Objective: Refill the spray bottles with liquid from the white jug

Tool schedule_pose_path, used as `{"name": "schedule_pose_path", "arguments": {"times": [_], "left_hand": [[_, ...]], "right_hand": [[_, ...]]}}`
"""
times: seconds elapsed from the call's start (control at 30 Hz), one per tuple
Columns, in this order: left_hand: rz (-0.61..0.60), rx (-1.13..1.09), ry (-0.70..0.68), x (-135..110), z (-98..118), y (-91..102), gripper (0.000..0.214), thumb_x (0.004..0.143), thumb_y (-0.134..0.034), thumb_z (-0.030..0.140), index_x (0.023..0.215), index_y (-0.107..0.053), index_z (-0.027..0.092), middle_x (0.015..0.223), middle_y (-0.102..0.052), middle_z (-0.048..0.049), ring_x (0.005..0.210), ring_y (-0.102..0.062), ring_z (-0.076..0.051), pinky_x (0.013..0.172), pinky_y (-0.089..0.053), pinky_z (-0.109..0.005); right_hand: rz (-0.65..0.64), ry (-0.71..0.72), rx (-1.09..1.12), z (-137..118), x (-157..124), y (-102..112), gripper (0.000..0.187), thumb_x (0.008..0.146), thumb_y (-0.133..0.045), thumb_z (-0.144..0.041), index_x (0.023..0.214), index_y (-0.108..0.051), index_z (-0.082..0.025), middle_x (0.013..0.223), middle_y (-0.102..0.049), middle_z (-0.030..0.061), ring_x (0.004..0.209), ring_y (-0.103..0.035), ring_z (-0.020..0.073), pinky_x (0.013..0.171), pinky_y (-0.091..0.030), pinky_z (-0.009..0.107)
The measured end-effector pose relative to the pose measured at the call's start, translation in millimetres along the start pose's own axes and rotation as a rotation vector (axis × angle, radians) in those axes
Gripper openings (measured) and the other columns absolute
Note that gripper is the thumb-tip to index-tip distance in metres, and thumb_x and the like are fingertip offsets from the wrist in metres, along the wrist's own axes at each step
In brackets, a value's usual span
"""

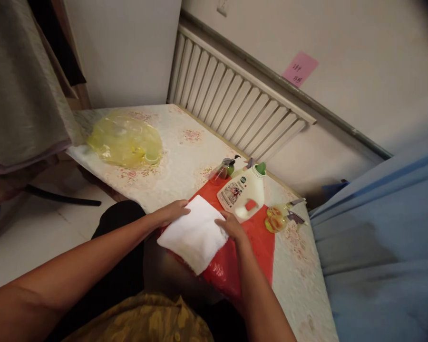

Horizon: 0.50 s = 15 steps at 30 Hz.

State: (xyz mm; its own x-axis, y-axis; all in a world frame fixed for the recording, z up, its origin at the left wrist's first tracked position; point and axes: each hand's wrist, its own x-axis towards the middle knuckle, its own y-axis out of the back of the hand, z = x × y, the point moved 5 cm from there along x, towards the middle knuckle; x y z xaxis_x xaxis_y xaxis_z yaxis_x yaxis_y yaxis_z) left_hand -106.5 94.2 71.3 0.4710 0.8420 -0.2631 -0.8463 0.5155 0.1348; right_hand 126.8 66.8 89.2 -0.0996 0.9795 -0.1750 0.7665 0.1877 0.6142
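A folded white cloth (pixel 196 235) is stretched between my two hands over the near part of a red plastic sheet (pixel 260 242). My left hand (pixel 173 212) grips its upper left edge, thumb on top and fingers underneath. At the right edge, my right hand (pixel 231 225) pinches it in the same way. Beyond the cloth stands a cream jug (pixel 254 187) with a green spout and a printed label. Beside it is a clear pump bottle (pixel 221 172) with a black top. Right of the jug sit small yellowish containers (pixel 275 218) with knife-like handled tools.
A yellow plastic bag (pixel 124 137) lies on the far left of the flower-patterned tablecloth (pixel 180 147). Behind the table runs a white radiator (pixel 231 88). A blue curtain (pixel 381 247) hangs at the right, and a grey cloth (pixel 21 85) at the left.
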Motion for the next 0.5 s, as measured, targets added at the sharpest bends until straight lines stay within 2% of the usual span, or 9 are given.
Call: {"name": "schedule_pose_path", "arguments": {"times": [0.17,0.33,0.43,0.5], "left_hand": [[0.072,0.168,0.0,15.6,-8.3,9.0,0.028,0.074,-0.05,0.024,0.097,-0.063,0.016,0.092,-0.073,-0.0049,0.081,-0.068,-0.023,0.064,-0.051,-0.028],[0.138,0.422,-0.051,24.1,-7.8,15.2,0.022,0.075,-0.056,0.018,0.094,-0.065,0.017,0.101,-0.071,-0.0064,0.095,-0.066,-0.025,0.084,-0.05,-0.033],[0.22,0.559,-0.101,24.7,-6.8,13.7,0.03,0.078,-0.058,0.016,0.107,-0.063,0.016,0.114,-0.067,-0.0114,0.11,-0.06,-0.029,0.098,-0.045,-0.04],[0.283,0.623,-0.146,22.8,-6.4,8.5,0.038,0.081,-0.055,0.013,0.119,-0.058,0.015,0.125,-0.062,-0.0146,0.123,-0.051,-0.031,0.107,-0.038,-0.044]], "right_hand": [[0.007,-0.005,-0.114,6.5,21.2,-5.6,0.022,0.073,-0.06,-0.025,0.09,-0.072,-0.017,0.082,-0.072,-0.0009,0.075,-0.063,0.0177,0.07,-0.049,0.028],[0.115,0.005,-0.258,8.3,24.3,-14.4,0.019,0.072,-0.06,-0.02,0.087,-0.072,-0.019,0.084,-0.072,0.0002,0.079,-0.063,0.0192,0.079,-0.05,0.032],[0.245,0.019,-0.336,4.2,17.2,-18.8,0.03,0.075,-0.058,-0.016,0.103,-0.07,-0.018,0.099,-0.072,0.0064,0.095,-0.063,0.023,0.091,-0.047,0.035],[0.335,0.038,-0.378,-1.1,9.7,-25.2,0.038,0.08,-0.053,-0.014,0.116,-0.065,-0.016,0.114,-0.068,0.012,0.111,-0.058,0.0258,0.101,-0.042,0.04]]}}
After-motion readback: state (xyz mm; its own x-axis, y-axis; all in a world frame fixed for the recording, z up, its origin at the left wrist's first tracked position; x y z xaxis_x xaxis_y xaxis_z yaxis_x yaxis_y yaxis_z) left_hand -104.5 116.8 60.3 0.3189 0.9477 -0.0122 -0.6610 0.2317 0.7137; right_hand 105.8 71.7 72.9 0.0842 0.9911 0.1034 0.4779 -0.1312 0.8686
